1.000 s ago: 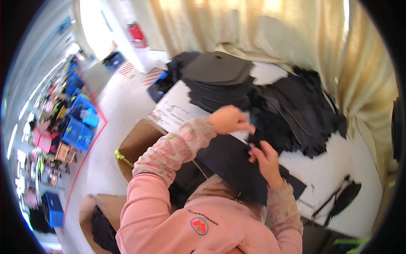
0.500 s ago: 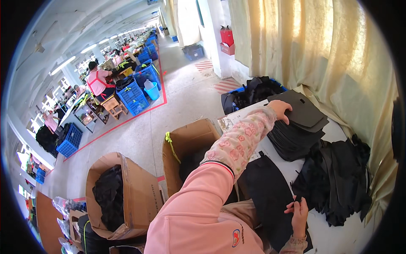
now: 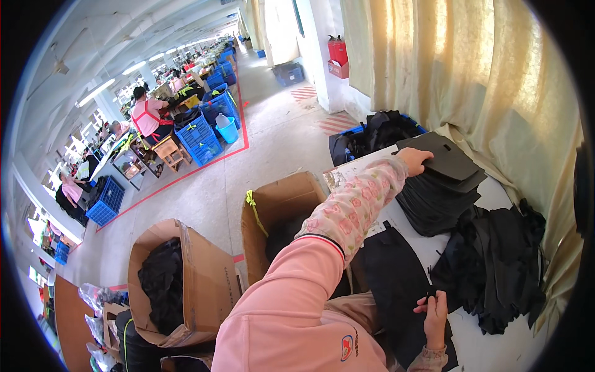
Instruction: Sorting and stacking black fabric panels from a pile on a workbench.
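Head view, worktable at a curtained wall. Left hand (image 3: 414,162) stretched forward at the near-left edge of a tall stack of dark panels (image 3: 434,208), fingertips over the uppermost sheet (image 3: 455,164), flat and pierced by a small slot; whether pinching or merely touching, impossible to tell. Right hand (image 3: 436,315) low at the near side, thumb and fingers closed in a pinch on a small black item (image 3: 431,290), too dark to identify. Beneath and beside the right hand, a long black panel (image 3: 396,273), laid from the tabletop toward the lap. Right of the stack, a loose heap of black cut pieces (image 3: 496,266) with ragged lower ends, on the white table (image 3: 474,335). Beyond the stack, a blue crate (image 3: 418,124) filled with black material. Left of the table, an open cardboard box (image 3: 273,197) with a yellow-green ribbon (image 3: 251,199) at its rim; farther left, a second carton (image 3: 211,285) holding dark fabric. Background: beige curtain (image 3: 458,68) at right; across a red floor line (image 3: 173,189), a co-worker (image 3: 147,116) in pink near a light-blue bucket (image 3: 227,131).
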The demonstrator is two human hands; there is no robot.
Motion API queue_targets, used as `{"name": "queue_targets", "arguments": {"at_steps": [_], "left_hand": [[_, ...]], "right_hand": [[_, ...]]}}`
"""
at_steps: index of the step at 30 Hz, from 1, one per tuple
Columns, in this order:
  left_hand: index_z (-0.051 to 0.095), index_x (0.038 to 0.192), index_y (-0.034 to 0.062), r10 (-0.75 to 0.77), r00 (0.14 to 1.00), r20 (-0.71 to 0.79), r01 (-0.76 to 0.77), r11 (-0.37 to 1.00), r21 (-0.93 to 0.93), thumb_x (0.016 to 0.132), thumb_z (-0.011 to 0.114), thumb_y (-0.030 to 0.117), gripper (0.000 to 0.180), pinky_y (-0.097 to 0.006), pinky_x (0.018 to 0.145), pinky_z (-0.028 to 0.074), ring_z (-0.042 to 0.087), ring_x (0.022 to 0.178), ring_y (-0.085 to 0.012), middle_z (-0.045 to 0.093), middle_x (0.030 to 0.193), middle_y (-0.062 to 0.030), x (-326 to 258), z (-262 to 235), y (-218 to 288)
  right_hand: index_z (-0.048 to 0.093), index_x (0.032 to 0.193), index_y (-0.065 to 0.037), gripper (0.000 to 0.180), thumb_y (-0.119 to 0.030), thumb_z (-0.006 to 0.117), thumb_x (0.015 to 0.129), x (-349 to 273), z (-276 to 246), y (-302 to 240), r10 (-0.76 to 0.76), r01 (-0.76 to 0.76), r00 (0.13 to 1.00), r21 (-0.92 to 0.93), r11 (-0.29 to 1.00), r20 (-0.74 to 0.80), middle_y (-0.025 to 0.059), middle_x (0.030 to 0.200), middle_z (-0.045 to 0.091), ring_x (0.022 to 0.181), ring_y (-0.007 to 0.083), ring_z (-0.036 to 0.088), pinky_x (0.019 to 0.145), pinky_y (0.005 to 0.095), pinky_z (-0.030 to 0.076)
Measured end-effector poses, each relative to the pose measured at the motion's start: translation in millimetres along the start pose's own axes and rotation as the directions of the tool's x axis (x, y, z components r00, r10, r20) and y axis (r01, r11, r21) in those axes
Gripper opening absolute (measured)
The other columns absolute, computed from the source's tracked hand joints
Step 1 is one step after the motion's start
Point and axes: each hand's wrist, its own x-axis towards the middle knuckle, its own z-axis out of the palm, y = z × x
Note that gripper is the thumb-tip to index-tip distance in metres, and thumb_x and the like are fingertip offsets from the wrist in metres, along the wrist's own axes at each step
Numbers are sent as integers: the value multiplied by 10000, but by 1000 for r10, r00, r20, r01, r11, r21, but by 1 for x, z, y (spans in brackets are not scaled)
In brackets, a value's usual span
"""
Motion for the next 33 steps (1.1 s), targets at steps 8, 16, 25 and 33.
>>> {"name": "queue_targets", "arguments": {"at_steps": [8,16,25,33], "left_hand": [[549,1275,106,-77,935,-345,73,997,-25,833,488,50,449,-415,979,460,567,1160,-330,574,1292,-162,-25,22,14],[554,1251,50,-254,857,-449,10,878,-478,868,504,80,387,-415,908,485,620,1036,-363,617,1143,-246,-73,-79,116],[614,1094,-9,-166,982,-87,39,634,-773,943,514,40,187,-242,561,383,430,665,-50,522,721,34,-211,-14,169],[629,1126,15,-126,973,191,222,726,-651,866,540,3,275,-293,627,478,545,674,-124,606,770,-100,-239,-22,178]], "right_hand": [[516,949,-39,89,-118,495,985,2,18,-12,5,-4,998,20,1000,-65,38,747,597,532,60,519,498,189,444],[571,924,-7,73,-73,601,923,-2,-15,11,-195,157,889,-126,980,-414,-23,751,504,661,33,444,554,194,365],[585,880,1,70,5,649,853,33,-4,-59,-502,380,707,-331,864,-498,2,724,501,615,49,438,535,205,359],[597,874,8,85,-27,670,847,32,11,-50,-426,348,768,-247,904,-478,11,730,511,650,67,468,572,224,396]]}}
